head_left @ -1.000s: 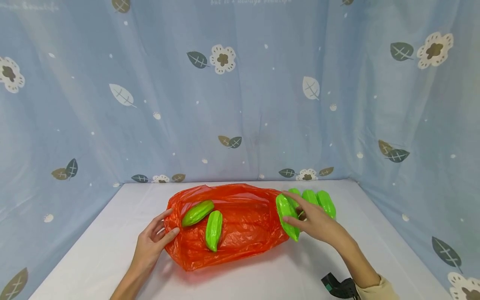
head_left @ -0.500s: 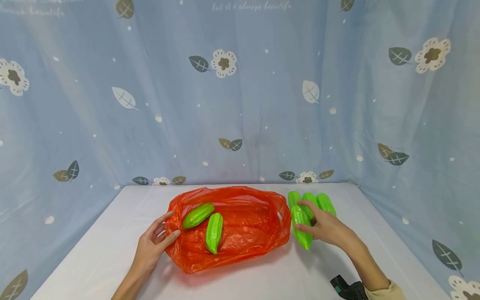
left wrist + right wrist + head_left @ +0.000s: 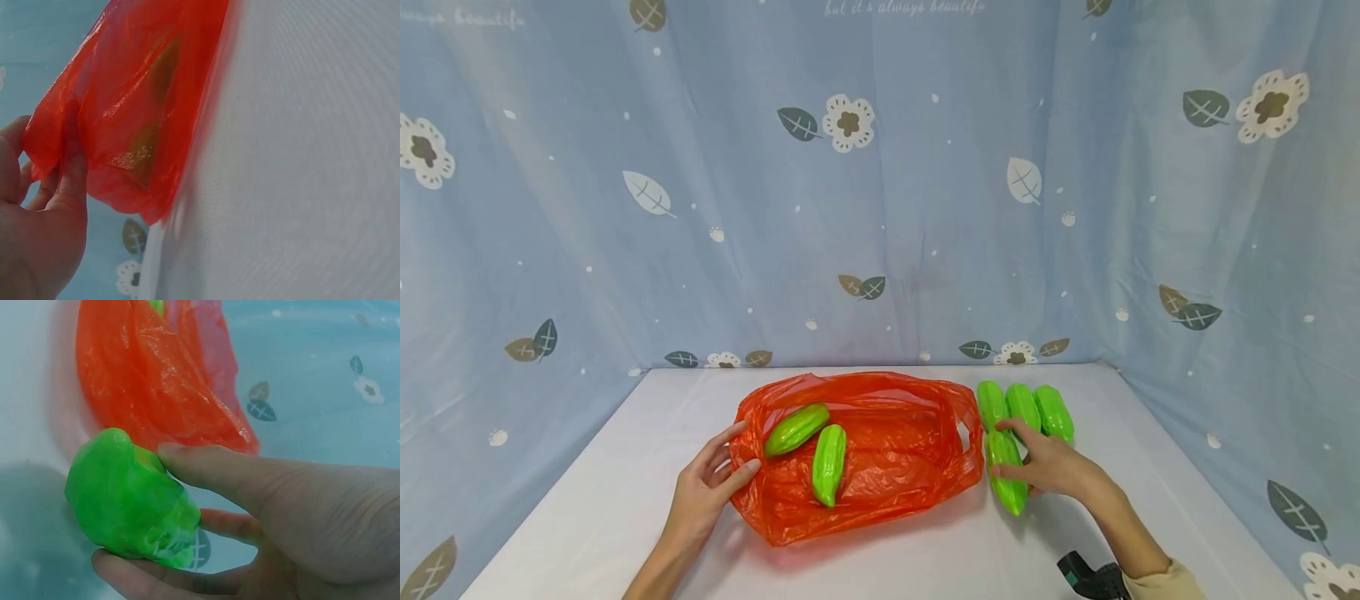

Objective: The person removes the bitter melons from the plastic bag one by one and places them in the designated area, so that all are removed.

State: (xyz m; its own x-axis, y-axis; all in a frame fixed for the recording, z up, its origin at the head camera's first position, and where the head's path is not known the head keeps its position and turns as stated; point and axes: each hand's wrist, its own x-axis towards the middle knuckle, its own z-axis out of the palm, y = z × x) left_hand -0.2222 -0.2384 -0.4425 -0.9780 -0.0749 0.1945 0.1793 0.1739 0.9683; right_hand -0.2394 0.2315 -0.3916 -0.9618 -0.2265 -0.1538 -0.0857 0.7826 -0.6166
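Pinching a green gourd (image 3: 1003,452), spread only to its width, the right hand (image 3: 1055,465) has it just right of the red bag (image 3: 887,468); its glossy skin might slide free. The left hand (image 3: 702,487) lightly pinches the bag's left edge (thin plastic, it seems), so a hard tug could tear it or tip the two gourds (image 3: 828,465) inside. Farther back, three more gourds (image 3: 1022,403) could roll if nudged.
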